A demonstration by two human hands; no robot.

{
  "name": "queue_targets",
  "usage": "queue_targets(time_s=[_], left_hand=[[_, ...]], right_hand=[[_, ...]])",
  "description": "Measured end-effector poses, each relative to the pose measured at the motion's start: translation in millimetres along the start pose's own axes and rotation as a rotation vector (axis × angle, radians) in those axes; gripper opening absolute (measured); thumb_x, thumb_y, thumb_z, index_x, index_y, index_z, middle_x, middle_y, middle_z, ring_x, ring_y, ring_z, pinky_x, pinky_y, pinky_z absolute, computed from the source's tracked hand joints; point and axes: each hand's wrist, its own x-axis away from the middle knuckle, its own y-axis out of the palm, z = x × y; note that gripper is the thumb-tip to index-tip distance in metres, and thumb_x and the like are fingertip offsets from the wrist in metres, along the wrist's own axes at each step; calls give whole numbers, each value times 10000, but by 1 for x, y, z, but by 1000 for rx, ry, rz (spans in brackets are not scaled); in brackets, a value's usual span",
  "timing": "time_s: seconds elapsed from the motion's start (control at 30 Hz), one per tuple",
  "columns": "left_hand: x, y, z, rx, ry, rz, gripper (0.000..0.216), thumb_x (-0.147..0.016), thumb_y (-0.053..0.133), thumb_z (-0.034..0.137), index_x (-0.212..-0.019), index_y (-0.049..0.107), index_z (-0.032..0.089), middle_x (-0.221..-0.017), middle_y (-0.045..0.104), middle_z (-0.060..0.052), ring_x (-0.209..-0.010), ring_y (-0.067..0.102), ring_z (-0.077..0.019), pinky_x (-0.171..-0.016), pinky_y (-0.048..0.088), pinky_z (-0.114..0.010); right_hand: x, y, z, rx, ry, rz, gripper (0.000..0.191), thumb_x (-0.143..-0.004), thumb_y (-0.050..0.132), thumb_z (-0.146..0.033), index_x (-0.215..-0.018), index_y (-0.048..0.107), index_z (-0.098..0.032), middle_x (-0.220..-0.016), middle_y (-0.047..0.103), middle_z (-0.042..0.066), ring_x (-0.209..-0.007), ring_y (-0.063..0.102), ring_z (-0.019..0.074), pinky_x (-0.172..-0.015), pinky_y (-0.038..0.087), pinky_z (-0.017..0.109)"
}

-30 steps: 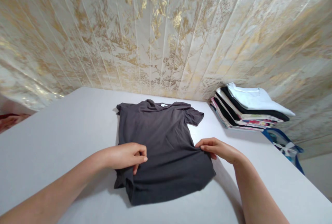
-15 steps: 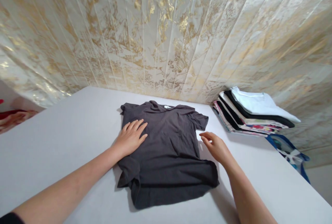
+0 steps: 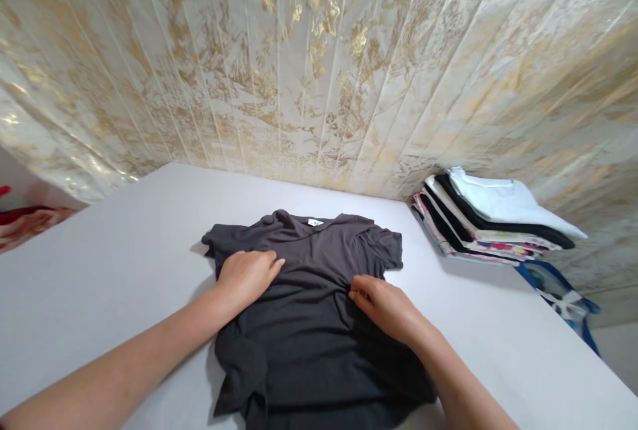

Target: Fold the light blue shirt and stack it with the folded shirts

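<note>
Pinching the dark grey cloth T-shirt (image 3: 309,330) is the right hand (image 3: 385,307); the left hand (image 3: 244,277), I can't tell. It looks light, floppy; best hold: shoulders (image 3: 239,237), eleven and one o'clock.

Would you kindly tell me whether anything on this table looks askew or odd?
Mainly the dark T-shirt: its near left edge is bunched and folded unevenly, while creases gather at the right hand. Nothing looks spilled.

On the table (image 3: 124,264), the shirt (image 3: 309,330) is laid before the backdrop (image 3: 309,71); the folded clothes (image 3: 498,217) are stacked to its right, farther back.
</note>
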Motion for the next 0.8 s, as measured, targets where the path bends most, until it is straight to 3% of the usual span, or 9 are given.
queue_targets(time_s=[0.1,0.17,0.27,0.37,0.5,0.63,0.8], left_hand=[[-9,-9,-3,33,59,144,289,-960,403,342,-825,617,202,-833,682,-58,-815,659,-235,-752,446,-346],[-25,-9,-5,79,89,243,219,-949,429,302,-897,615,201,-919,656,-57,-880,641,-224,-785,453,-333],[-56,2,-7,201,111,301,219,-927,469,272,-1098,594,217,-1142,589,-66,-952,626,-208,-813,475,-312],[-80,21,-6,291,132,265,314,-904,481,233,-1208,553,257,-1326,489,-58,-972,628,-193,-819,491,-308],[-86,37,-8,305,207,216,231,-870,450,174,-1029,603,241,-1162,566,-42,-907,621,-187,-813,478,-314],[-79,35,-10,345,214,213,196,-815,454,136,-945,567,231,-1019,558,-44,-866,588,-201,-766,463,-321],[-78,30,-3,302,200,204,218,-766,441,64,-884,527,226,-978,538,-50,-901,562,-217,-762,450,-328]], right_hand=[[1,-11,1,-85,2,-108,173,-907,484,-293,-823,622,-232,-793,661,-4,-693,590,131,-586,334,214],[-9,-20,3,-103,-8,-77,176,-903,481,-299,-869,645,-244,-830,679,1,-714,603,141,-595,348,219],[-43,-30,5,-94,-26,94,198,-894,484,-267,-993,655,-253,-933,688,17,-812,621,165,-668,400,241],[-85,-27,7,-84,-18,280,322,-889,478,-213,-1184,604,-243,-1027,660,40,-912,611,174,-780,431,263],[-120,-6,11,-42,42,379,411,-913,451,-217,-1314,530,-258,-1115,588,64,-937,599,175,-778,447,264],[-123,11,19,-7,35,367,289,-926,431,-224,-1137,623,-265,-1097,575,48,-898,592,164,-737,447,251],[-117,10,21,14,39,367,231,-893,463,-191,-1066,607,-247,-1048,582,37,-855,580,157,-719,436,244]])
